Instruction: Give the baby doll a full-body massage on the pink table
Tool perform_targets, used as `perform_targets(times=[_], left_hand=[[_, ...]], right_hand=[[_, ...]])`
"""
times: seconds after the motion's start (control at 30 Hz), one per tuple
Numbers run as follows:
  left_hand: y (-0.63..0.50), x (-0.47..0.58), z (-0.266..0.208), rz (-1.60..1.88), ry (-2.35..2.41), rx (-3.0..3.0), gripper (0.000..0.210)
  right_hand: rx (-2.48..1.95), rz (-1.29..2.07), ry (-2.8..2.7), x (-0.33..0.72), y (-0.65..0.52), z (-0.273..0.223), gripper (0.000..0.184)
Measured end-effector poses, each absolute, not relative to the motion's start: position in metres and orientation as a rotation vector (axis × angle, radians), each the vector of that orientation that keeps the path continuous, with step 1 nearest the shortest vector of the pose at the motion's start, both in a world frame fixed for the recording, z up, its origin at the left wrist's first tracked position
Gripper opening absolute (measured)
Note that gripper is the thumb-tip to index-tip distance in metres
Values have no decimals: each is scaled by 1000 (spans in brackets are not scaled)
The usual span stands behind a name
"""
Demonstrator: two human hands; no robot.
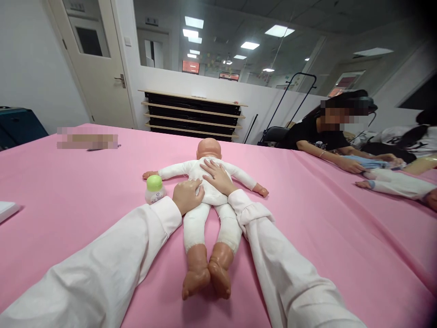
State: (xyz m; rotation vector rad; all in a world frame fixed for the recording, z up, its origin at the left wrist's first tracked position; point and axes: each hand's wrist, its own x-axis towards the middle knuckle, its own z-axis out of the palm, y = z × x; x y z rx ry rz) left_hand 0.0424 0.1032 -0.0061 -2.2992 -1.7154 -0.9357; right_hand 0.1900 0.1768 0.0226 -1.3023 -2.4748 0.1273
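A baby doll (pixel 211 198) with a soft white body lies stretched out on a pink-covered table, its feet towards me and its arms out to the sides. Its bald head (pixel 209 149) shows no face from here, so it appears to lie face down. Fingers spread, my right hand (pixel 218 177) rests flat on the upper torso. My left hand (pixel 188 196) is at the side of the waist with its fingers curled in against the doll; the fingertips are partly hidden. Close by my left wrist stands a small bottle (pixel 155 189) with a green cap.
A pink cover (pixel 85 205) spreads over the table. A white object (pixel 8 209) lies at the left edge, and a blurred-out item (pixel 87 140) lies farther back. At the right, a co-worker (pixel 327 127) handles light-blue cloth (pixel 365 161) beside another doll (pixel 399 182). Stacked shelves (pixel 193 114) stand behind.
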Motion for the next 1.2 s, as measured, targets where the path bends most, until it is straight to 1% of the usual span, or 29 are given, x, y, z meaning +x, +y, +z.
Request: perform_targets(times=[0.2, 0.33, 0.4, 0.5, 0.57, 0.67, 0.77, 0.83, 0.9, 1.07, 1.13, 1.2], left_hand=[[102, 43, -5, -959, -1734, -2329, 34], [101, 43, 0, -891, -1708, -2346, 33], [102, 45, 6, -815, -1700, -2345, 32], [109, 52, 18, -736, -1699, -2305, 39], [118, 59, 24, -741, -1643, -2302, 40], [131, 70, 30, -758, -1353, -2464, 29], [143, 76, 30, -851, -1135, -2661, 15], [149, 77, 29, -921, -1160, -2743, 12], [154, 76, 25, -917, -1242, -2780, 17], [168, 73, 14, -888, -1501, -2824, 42], [174, 71, 9, -878, -1716, -2736, 48], [176, 70, 5, -918, -2005, -2507, 57]], right_hand=[[-1709, 236, -2124, 193, 173, 18, 69], [-1833, 299, -1944, 195, 171, 13, 79], [-1836, 293, -1947, 195, 171, 11, 79], [-1830, 268, -1961, 196, 171, 9, 76], [-1808, 276, -1968, 197, 171, 8, 69], [-1761, 302, -2001, 203, 173, 6, 56], [-1723, 309, -2052, 209, 176, 2, 55], [-1705, 296, -2079, 211, 178, 0, 56], [-1692, 285, -2093, 211, 179, -2, 56], [-1686, 245, -2083, 206, 178, 0, 55], [-1694, 223, -2092, 204, 178, 2, 55], [-1704, 232, -2097, 202, 177, 4, 55]])
